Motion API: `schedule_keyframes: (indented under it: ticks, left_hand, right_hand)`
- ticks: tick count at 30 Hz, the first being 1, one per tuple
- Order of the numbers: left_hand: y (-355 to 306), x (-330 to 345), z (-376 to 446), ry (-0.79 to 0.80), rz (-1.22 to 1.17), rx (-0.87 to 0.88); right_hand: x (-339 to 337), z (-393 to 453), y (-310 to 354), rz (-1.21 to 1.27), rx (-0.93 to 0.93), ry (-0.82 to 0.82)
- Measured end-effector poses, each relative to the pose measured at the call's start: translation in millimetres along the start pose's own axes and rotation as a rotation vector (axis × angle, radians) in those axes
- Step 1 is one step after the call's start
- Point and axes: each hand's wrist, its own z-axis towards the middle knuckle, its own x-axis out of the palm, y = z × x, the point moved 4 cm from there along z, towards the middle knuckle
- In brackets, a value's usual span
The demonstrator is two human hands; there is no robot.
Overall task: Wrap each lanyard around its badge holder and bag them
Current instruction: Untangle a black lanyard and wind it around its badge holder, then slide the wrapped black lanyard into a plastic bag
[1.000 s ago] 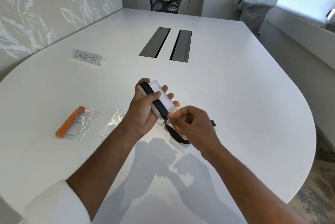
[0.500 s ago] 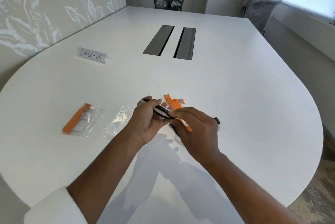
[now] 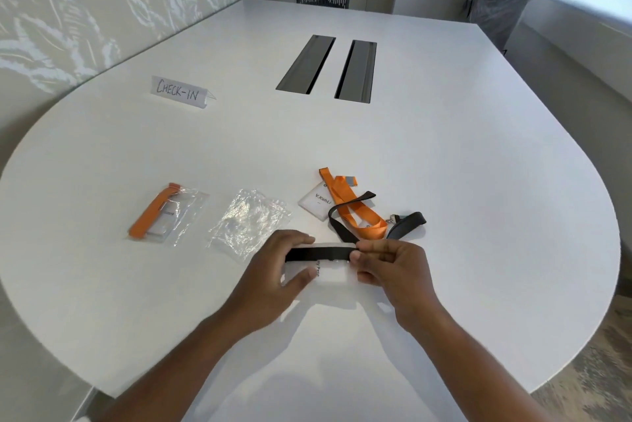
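Wrapping is in hand: the badge holder (image 3: 333, 273) is held by the left hand (image 3: 273, 276), the black lanyard (image 3: 319, 253) pinched by the right hand (image 3: 393, 271); another turn is probably needed.

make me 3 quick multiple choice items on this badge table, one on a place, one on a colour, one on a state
1. Where does the empty clear bag lie?
A. between the bagged orange set and the hands
B. beside the check-in sign
C. on the chair

2. What colour is the lanyard being wrapped round the held badge holder?
A. orange
B. black
C. white

3. How is the orange lanyard by the V.Kohli badge?
A. wrapped and bagged
B. held in a grip
C. loose on the table

Answers:
1 A, it lies right of the bagged orange set, left of the left hand.
2 B, the black lanyard crosses the holder, pinched by the right hand.
3 C, it lies unwrapped with no hand on it.
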Motion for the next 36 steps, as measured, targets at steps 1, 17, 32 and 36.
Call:
schedule_keyframes:
  ticks: [1,17,32,36]
  left_hand:
    - [3.1,2.0,-2.0,0.025,0.032,-0.006]
    - [8.6,7.2,-11.9,0.166,0.278,0.07]
    - [70.3,-90.4,-2.7,-0.111,0.447,-0.137]
    - [75.2,-87.8,-2.5,-0.081,0.476,-0.128]
  right_hand:
    - [-1.2,0.0,-4.6,-0.016,0.011,-0.018]
    - [-3.5,0.3,-4.7,-0.541,-0.128,-0.151]
    - [132.6,63.1,46.1,-0.727,-0.471,0.115]
    - [161.8,84.8,38.5,-0.918,-0.465,0.112]
